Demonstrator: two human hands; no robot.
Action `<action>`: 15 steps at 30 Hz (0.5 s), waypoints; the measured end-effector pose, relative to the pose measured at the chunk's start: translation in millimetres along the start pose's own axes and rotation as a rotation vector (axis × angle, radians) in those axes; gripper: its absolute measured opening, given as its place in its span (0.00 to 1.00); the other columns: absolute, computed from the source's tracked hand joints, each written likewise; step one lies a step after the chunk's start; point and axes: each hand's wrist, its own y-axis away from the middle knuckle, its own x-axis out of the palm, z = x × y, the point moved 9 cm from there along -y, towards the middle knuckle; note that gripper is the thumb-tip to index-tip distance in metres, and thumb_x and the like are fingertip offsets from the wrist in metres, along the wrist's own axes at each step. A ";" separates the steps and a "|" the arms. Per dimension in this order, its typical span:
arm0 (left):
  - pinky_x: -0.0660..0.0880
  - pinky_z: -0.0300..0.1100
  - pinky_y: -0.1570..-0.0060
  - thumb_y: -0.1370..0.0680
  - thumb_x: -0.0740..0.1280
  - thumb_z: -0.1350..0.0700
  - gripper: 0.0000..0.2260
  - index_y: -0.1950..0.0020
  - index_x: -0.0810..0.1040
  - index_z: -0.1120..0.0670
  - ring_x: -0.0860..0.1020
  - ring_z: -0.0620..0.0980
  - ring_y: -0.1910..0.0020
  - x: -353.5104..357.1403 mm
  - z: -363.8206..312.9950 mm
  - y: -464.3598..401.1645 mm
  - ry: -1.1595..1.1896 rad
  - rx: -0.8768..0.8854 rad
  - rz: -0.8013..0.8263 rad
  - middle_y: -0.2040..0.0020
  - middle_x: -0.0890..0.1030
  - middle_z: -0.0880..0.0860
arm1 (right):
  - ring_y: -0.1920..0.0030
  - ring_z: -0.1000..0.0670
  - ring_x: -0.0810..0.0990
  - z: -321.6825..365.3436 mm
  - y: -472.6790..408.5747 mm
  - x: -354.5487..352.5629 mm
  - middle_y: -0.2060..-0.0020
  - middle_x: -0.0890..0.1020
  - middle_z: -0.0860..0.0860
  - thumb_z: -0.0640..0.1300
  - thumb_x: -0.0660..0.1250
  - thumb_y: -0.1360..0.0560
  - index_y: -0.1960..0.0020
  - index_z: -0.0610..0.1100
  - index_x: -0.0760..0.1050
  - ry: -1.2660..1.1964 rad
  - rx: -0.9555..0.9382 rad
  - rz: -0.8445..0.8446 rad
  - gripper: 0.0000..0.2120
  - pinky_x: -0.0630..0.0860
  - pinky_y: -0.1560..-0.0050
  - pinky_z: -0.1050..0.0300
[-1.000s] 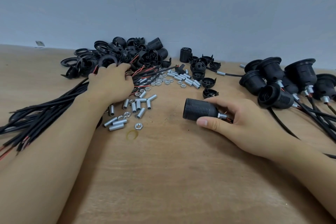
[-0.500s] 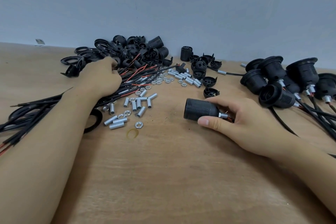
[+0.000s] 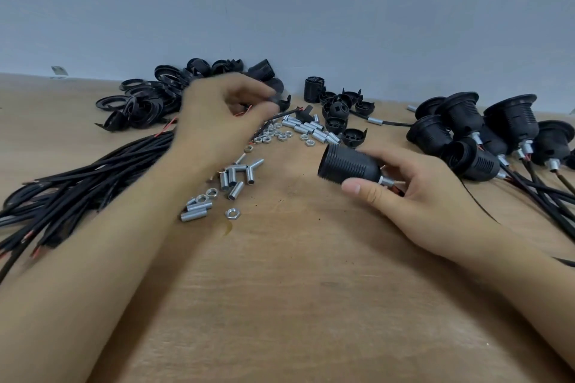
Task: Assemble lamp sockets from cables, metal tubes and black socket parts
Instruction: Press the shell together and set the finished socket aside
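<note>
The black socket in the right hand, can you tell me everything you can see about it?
The black socket is a ribbed tube that looks like plastic, lying on its side, open end facing left. A short silver metal tube sticks out of its right end, with thin red wires beside it. The right hand grips that end, thumb in front, above the wooden table.

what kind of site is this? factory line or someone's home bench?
Likely a small manual assembly bench, not an automated line: bulk piles of loose black socket parts, metal tubes and a cable bundle on a plain wooden table, with finished sockets stacked to the right.
</note>
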 end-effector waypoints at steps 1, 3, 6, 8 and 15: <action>0.78 0.34 0.50 0.28 0.77 0.60 0.09 0.56 0.84 0.46 0.83 0.39 0.57 18.8 -4.6 9.7 0.147 -0.054 0.085 0.61 0.85 0.41 | 0.50 0.59 0.81 0.1 -0.2 -4.0 0.53 0.83 0.60 0.62 0.68 0.31 0.43 0.57 0.78 -0.017 -0.007 -0.040 0.18 0.77 0.50 0.60; 0.81 0.42 0.50 0.28 0.76 0.62 0.07 0.56 0.84 0.51 0.84 0.46 0.56 51.8 -10.6 29.5 0.366 -0.149 0.229 0.58 0.86 0.48 | 0.50 0.56 0.81 0.9 0.4 -10.1 0.52 0.84 0.58 0.61 0.68 0.30 0.43 0.56 0.78 -0.040 -0.020 -0.095 0.19 0.77 0.50 0.57; 0.80 0.50 0.45 0.28 0.73 0.63 0.03 0.56 0.82 0.58 0.84 0.56 0.47 73.7 -9.2 41.4 0.650 -0.296 0.335 0.48 0.84 0.60 | 0.52 0.57 0.81 1.8 1.1 -16.5 0.52 0.83 0.59 0.59 0.69 0.29 0.41 0.55 0.78 0.004 -0.044 -0.142 0.18 0.77 0.53 0.60; 0.80 0.50 0.44 0.31 0.72 0.61 0.04 0.58 0.81 0.60 0.82 0.57 0.46 78.9 -6.2 42.0 0.782 -0.378 0.401 0.48 0.83 0.61 | 0.58 0.58 0.81 -0.5 0.7 -18.9 0.54 0.83 0.60 0.57 0.71 0.28 0.41 0.54 0.79 -0.017 -0.041 -0.159 0.16 0.78 0.56 0.57; 0.80 0.48 0.46 0.33 0.73 0.56 0.18 0.44 0.80 0.59 0.83 0.56 0.49 80.5 0.0 43.1 0.669 -0.357 0.500 0.49 0.85 0.61 | 0.60 0.56 0.78 5.2 2.0 -20.5 0.53 0.82 0.55 0.54 0.72 0.27 0.40 0.49 0.79 0.069 -0.137 -0.167 0.18 0.78 0.59 0.55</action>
